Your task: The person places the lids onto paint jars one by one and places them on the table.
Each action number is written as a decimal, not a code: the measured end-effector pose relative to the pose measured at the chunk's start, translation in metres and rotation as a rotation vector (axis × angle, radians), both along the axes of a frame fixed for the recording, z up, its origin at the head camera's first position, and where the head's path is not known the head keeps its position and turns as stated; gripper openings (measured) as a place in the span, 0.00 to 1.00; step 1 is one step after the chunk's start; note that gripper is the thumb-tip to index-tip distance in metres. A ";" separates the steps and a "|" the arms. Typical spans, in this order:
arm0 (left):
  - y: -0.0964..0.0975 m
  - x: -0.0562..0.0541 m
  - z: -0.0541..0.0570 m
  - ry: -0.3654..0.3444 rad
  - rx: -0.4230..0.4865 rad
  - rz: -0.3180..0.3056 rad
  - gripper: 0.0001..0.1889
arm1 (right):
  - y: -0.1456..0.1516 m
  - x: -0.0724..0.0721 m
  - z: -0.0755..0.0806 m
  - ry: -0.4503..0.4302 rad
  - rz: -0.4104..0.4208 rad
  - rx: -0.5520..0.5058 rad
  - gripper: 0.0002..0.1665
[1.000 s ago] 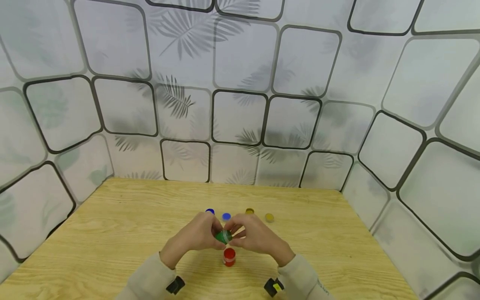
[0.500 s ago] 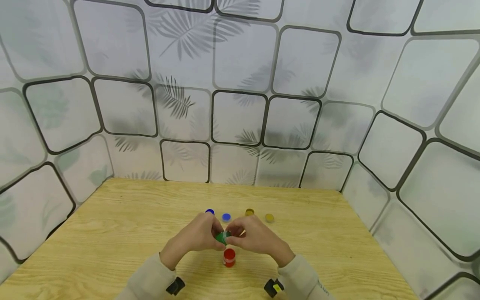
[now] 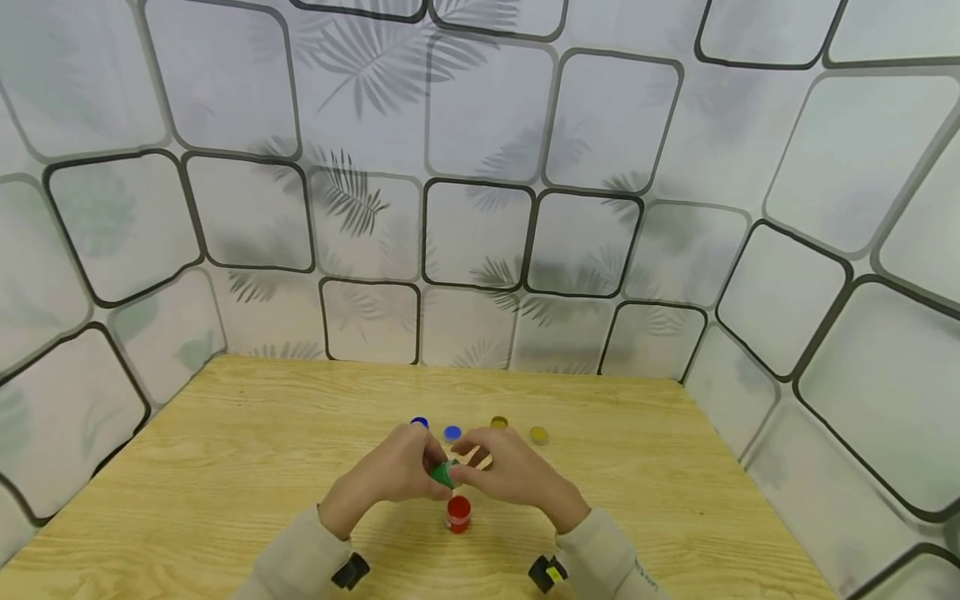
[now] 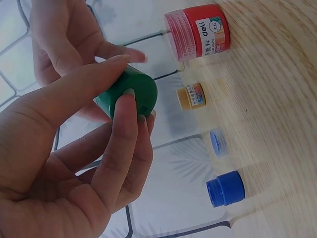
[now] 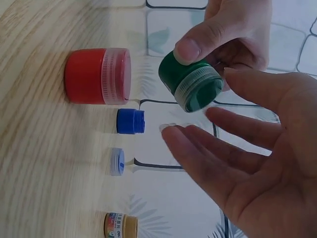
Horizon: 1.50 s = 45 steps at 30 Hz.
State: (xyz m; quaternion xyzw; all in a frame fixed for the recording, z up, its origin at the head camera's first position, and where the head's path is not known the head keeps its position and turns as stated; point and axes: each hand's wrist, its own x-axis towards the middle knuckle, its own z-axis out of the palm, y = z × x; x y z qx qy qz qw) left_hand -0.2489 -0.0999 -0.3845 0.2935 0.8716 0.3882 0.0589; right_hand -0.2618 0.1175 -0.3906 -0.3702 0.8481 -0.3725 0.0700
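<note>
My left hand [image 3: 390, 467] grips a small green paint jar [image 5: 173, 73], tilted on its side above the table. Its clear ridged lid [image 5: 198, 87] is on the jar and faces my right hand [image 3: 517, 475]. In the right wrist view, the right thumb is right at the lid's edge, while the other fingers are spread apart from it. From the left wrist, the jar's green base [image 4: 133, 91] shows between my thumb and fingers. A larger red paint jar [image 3: 458, 517] with a clear lid stands on the table just below both hands.
Beyond the hands, an uncapped blue jar [image 3: 420, 422] and a blue-stained lid [image 3: 452, 433] are on the wooden table [image 3: 262, 433]. To their right are an ochre-yellow jar [image 3: 498, 422] and a yellow-stained lid [image 3: 539, 435]. Patterned sheeting [image 3: 480, 242] rises around the table.
My right fingers closed in on the lid, then lifted and spread away from it, with the thumb staying near its edge. The left hand and the green jar have hardly moved.
</note>
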 end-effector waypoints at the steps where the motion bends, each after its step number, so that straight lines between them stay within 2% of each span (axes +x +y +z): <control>1: 0.000 0.000 0.000 0.004 -0.001 0.001 0.06 | 0.001 0.000 0.001 0.012 -0.001 -0.010 0.19; 6: -0.001 -0.001 0.000 0.012 -0.008 0.006 0.07 | 0.001 0.000 0.003 0.010 0.049 -0.075 0.16; 13: -0.002 -0.002 -0.002 0.010 0.000 0.002 0.07 | -0.001 0.001 0.002 -0.016 0.090 -0.094 0.13; 20: -0.001 0.000 -0.002 0.006 0.001 0.008 0.06 | -0.002 0.001 0.002 -0.036 0.067 -0.095 0.09; 31: 0.000 -0.001 -0.002 0.009 0.001 0.011 0.06 | -0.002 -0.001 0.000 -0.011 0.034 -0.056 0.07; 45: 0.000 0.000 0.001 0.003 0.000 -0.005 0.06 | -0.004 -0.001 0.000 0.023 0.007 -0.031 0.08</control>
